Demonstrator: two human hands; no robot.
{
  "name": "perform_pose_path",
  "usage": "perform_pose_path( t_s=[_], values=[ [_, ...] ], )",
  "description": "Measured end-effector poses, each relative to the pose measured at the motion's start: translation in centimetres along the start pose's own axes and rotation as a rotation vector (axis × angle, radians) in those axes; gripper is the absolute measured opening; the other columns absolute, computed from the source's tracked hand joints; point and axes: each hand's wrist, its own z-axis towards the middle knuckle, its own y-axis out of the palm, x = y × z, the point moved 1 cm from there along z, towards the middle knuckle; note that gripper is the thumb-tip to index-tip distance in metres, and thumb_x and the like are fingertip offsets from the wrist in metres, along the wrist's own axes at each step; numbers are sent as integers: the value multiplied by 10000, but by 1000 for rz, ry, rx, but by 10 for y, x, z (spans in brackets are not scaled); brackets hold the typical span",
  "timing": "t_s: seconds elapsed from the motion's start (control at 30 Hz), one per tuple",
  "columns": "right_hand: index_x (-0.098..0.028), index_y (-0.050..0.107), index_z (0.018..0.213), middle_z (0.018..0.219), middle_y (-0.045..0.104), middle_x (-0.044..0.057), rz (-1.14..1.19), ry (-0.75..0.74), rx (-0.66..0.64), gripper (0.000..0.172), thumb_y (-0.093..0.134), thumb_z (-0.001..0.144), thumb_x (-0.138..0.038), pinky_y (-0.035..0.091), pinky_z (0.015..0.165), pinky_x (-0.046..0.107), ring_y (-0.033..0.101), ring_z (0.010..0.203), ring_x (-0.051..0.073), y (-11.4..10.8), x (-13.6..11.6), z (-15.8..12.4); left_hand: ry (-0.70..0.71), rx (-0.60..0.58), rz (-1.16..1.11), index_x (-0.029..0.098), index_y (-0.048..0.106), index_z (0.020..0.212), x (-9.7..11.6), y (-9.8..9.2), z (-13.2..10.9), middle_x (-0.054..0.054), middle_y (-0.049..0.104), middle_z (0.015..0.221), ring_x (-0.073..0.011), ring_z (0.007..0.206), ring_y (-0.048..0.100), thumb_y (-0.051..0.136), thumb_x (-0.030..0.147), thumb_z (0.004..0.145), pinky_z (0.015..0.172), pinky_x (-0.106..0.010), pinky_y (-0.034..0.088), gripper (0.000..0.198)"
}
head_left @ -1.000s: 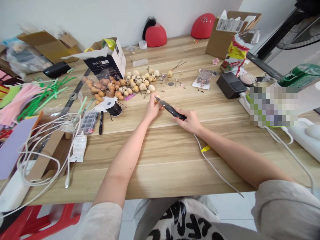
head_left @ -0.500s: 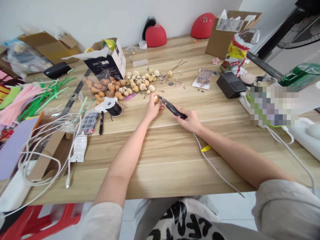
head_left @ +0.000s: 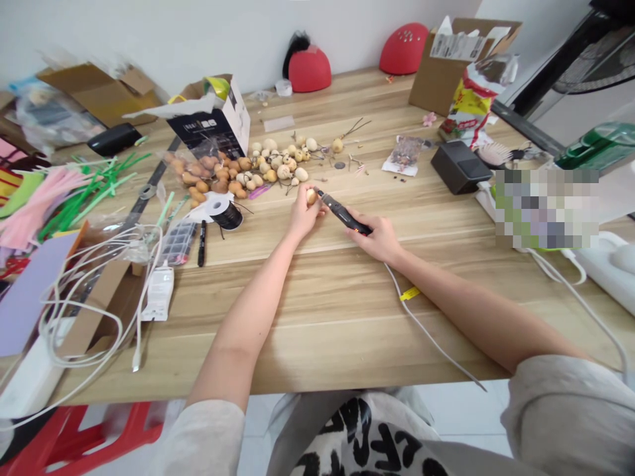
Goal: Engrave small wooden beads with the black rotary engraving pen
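Over the middle of the worktop (head_left: 342,324), I pinch a small rounded piece (head_left: 311,196) in the fingers of my left hand (head_left: 303,215), while my right hand (head_left: 376,239) is wrapped round a slim black tool (head_left: 341,213). Its tip sits just beside the piece; I can't tell whether they touch. Should the tip skid on that curve, it could nick my fingertips, so close by. A slack pinch might let the piece twist, and a snagged cord (head_left: 421,325) could jerk my aim. The piece looks pale yellowish tan, partly hidden by my fingers.
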Motion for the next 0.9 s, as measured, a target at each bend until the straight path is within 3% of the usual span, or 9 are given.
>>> perform_pose_path(
  t_s=[0.33, 0.9],
  values=[
    [-151, 727, 1250, 1300, 692, 68, 6, -22, -20, 480, 654, 790, -263, 563, 947, 365, 707, 1115, 321, 1, 3, 0, 7, -4, 20, 234, 506, 1152, 2, -1, -1, -34, 666, 948, -116, 692, 669, 685, 391, 852, 618, -245, 560, 383],
    [-210, 744, 1219, 1265, 719, 33, 14, -11, -3, 440, 656, 788, -232, 556, 978, 376, 689, 1156, 314, 1, 2, -1, 10, -5, 9, 248, 509, 1174, 2, -1, -1, -31, 677, 957, -107, 686, 666, 671, 367, 863, 625, -241, 559, 370]
  ],
)
